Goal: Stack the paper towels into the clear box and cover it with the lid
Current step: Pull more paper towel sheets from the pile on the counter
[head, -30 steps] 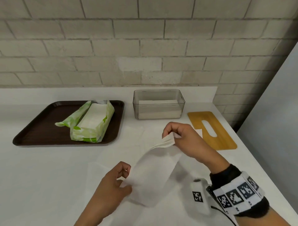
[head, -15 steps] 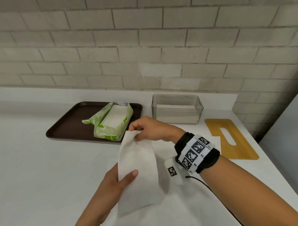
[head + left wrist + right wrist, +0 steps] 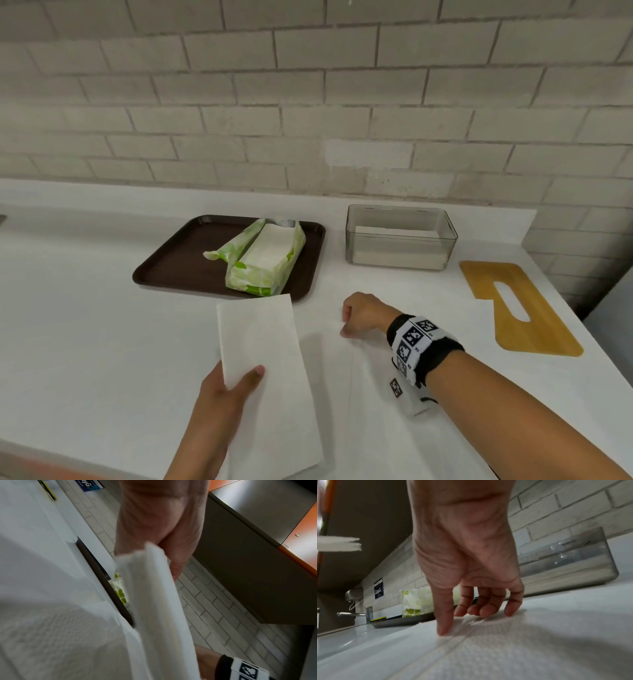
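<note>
My left hand [image 3: 236, 383] pinches the near end of a folded white paper towel [image 3: 263, 342], thumb on top, lifted above the counter; the left wrist view shows its layered edge [image 3: 159, 601]. My right hand [image 3: 344, 323] reaches down to a second paper towel [image 3: 376, 394] lying flat on the counter. Its thumb and fingertips [image 3: 488, 612] touch that sheet [image 3: 505, 649] and stand apart. The clear box [image 3: 400, 236] stands at the back with a low stack of towels inside. The wooden lid [image 3: 520, 308] with its slot lies flat at the right.
A dark brown tray [image 3: 171, 260] at the back left holds an opened green and white towel pack [image 3: 267, 257]. A brick wall runs behind the counter. The counter's right edge lies just past the lid. A tap [image 3: 351, 614] stands far left.
My right hand has let go of the folded towel's far end and dropped to the right onto the sheet on the counter. The left hand keeps the folded towel.
</note>
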`<state>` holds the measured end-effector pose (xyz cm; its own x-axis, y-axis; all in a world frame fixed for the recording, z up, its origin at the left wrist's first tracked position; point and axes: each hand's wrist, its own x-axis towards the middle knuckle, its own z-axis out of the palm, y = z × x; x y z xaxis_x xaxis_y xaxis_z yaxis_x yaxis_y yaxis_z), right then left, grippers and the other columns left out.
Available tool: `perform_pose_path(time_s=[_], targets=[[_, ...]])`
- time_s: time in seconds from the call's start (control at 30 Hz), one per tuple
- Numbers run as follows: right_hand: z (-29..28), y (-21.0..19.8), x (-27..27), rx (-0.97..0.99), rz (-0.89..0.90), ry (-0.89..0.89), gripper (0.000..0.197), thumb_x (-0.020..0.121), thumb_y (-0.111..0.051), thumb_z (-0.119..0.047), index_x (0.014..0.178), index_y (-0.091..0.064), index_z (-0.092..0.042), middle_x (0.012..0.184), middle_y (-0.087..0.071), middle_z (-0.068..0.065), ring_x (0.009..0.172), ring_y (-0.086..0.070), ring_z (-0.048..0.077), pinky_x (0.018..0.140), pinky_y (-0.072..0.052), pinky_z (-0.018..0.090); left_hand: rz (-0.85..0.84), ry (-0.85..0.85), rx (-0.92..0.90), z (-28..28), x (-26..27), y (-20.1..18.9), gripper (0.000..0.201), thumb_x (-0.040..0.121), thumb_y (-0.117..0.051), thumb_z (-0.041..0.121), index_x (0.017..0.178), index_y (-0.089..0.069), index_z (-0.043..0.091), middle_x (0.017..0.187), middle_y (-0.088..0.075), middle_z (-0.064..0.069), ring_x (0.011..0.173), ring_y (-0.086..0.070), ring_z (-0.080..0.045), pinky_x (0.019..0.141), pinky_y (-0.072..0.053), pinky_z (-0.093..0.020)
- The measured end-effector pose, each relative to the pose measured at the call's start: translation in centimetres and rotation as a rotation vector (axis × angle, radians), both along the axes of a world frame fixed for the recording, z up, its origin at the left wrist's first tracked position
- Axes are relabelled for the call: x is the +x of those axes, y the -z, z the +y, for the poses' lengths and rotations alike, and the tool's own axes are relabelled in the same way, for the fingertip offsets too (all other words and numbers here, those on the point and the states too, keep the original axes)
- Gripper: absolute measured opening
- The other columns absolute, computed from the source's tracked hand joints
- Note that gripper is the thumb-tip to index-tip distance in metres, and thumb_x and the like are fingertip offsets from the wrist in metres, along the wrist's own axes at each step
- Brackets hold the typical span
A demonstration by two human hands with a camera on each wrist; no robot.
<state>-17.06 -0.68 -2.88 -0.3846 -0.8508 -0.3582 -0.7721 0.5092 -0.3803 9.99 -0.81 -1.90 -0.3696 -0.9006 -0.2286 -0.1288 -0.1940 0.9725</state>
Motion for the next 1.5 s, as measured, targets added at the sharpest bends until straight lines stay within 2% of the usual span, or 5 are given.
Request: perform_pose_path(time_s=[0.37, 0.7, 0.9, 1.1, 1.5], targets=[[0.5, 1.3, 0.0, -0.051, -0.024, -0.142, 0.025, 0.074, -0.073, -0.028, 0.084, -0.052, -0.019, 0.093, -0.046, -0.005, 0.09, -0.043, 0.016, 0.086, -0.035, 0.032, 0.043, -0.067, 0.021, -1.4, 0.3, -0.6, 0.021, 0.092, -0.057, 0.012, 0.112, -0.061, 0.009, 0.097, -0.071, -0.01, 0.089, -0.066, -0.032, 0.074, -0.051, -0.04], [8.3, -9.1, 0.5, -0.694, -0.87, -0.034, 0.026, 0.085, -0.058, 0.004, 0.072, -0.07, -0.016, 0.062, -0.06, -0.01, 0.056, -0.05, 0.003, 0.057, -0.04, 0.011, 0.229, -0.103, 0.129, -1.4, -2.0, -2.1, 0.025, 0.097, -0.048, 0.026, 0.119, -0.057, 0.018, 0.106, -0.069, -0.007, 0.096, -0.065, -0.029, 0.083, -0.05, -0.044], [6.7, -8.4, 3.9, -0.916, -0.326, 0.152, 0.023, 0.096, -0.051, -0.023, 0.074, -0.059, -0.02, 0.065, -0.055, -0.012, 0.06, -0.046, -0.001, 0.057, -0.034, 0.014, 0.201, 0.076, 0.211, 0.3, -6.5, -3.5, 0.017, 0.095, -0.05, 0.033, 0.099, -0.062, 0.022, 0.098, -0.072, -0.004, 0.092, -0.067, -0.026, 0.073, -0.051, -0.037], [5.7, -5.8, 4.1, -0.963, -0.034, 0.514, 0.023, 0.1, -0.039, -0.027, 0.102, -0.059, -0.015, 0.075, -0.059, -0.001, 0.074, -0.057, 0.022, 0.065, -0.045, 0.033, 0.157, 0.289, 0.102, 2.2, -9.2, -3.5, 0.058, 0.078, -0.036, 0.067, 0.117, -0.059, 0.031, 0.114, -0.067, 0.006, 0.11, -0.06, -0.016, 0.102, -0.044, -0.04], [12.4, -5.7, 2.8, -0.863, -0.799, 0.435, 0.021, 0.088, -0.062, -0.015, 0.105, -0.063, -0.028, 0.104, -0.07, -0.005, 0.096, -0.066, 0.012, 0.085, -0.054, 0.028, 0.227, 0.219, -0.253, 3.5, -12.2, -3.0, 0.033, 0.081, -0.068, 0.004, 0.099, -0.066, 0.031, 0.093, -0.074, 0.012, 0.087, -0.071, -0.011, 0.071, -0.056, -0.024]])
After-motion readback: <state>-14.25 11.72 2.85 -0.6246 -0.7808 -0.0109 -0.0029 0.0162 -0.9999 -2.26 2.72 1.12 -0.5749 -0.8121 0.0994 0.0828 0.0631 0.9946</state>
